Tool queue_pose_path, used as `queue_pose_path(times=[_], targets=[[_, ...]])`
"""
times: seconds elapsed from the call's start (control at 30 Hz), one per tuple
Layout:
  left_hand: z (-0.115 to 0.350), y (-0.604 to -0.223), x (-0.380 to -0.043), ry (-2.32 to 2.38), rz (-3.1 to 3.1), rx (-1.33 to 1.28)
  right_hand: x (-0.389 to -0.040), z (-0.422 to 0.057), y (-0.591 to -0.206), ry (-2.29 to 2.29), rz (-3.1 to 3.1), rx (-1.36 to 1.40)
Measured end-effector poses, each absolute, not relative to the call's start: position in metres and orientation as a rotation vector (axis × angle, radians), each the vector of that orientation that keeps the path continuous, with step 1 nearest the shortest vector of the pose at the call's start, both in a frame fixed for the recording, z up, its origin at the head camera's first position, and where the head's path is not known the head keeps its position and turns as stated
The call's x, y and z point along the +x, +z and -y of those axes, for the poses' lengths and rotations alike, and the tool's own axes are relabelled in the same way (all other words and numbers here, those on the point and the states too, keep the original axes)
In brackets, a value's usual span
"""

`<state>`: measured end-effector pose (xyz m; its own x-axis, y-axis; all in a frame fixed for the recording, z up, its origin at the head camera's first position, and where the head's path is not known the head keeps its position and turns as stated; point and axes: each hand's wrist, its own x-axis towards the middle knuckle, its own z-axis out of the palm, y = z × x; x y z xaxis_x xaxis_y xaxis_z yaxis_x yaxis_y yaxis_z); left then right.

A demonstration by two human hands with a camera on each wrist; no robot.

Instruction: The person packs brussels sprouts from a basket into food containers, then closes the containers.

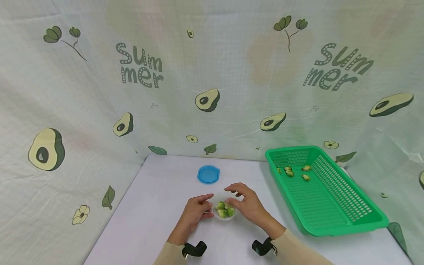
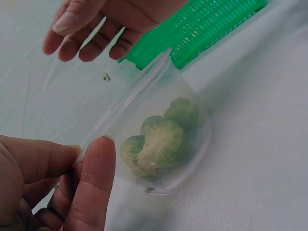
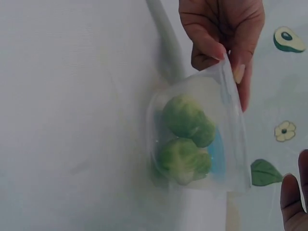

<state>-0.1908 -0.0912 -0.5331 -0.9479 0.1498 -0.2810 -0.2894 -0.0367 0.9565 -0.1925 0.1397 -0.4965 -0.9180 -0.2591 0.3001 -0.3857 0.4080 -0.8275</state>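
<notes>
Softly translucent plastic bowl (image 2: 132, 117), round leafy sprouts (image 2: 162, 142) inside.

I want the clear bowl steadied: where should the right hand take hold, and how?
Probably pinch the bowl by its rim on the right side, bringing the right hand in from the right: the rim is thin, that side is free, the left hand pinches opposite, and sprouts lie inside.

Pale avocado-print cloth wall (image 1: 232, 73), grey-green "summer" lettering (image 1: 144, 74); white tabletop (image 1: 165, 191)
</notes>
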Motion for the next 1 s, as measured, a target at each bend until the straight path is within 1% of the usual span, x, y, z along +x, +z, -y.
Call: queue_pose_path(times=[0.27,0.47,0.7,0.87,1.0], targets=[[0.091,-0.533,-0.191,2.055,-1.948,-0.152,-0.193,-0.153,-0.471,1.473,2.457,0.570],[0.090,-0.534,-0.191,2.061,-1.939,-0.155,-0.194,-0.170,-0.443,1.371,2.449,0.549],[0.092,-0.535,-0.192,2.058,-1.953,-0.162,-0.204,-0.196,-0.411,1.296,2.288,0.635],[0.092,-0.536,-0.192,2.056,-1.957,-0.164,-0.207,-0.222,-0.390,1.227,2.335,0.543],[0.092,-0.536,-0.192,2.060,-1.956,-0.174,-0.211,-0.244,-0.380,1.164,2.391,0.483]])
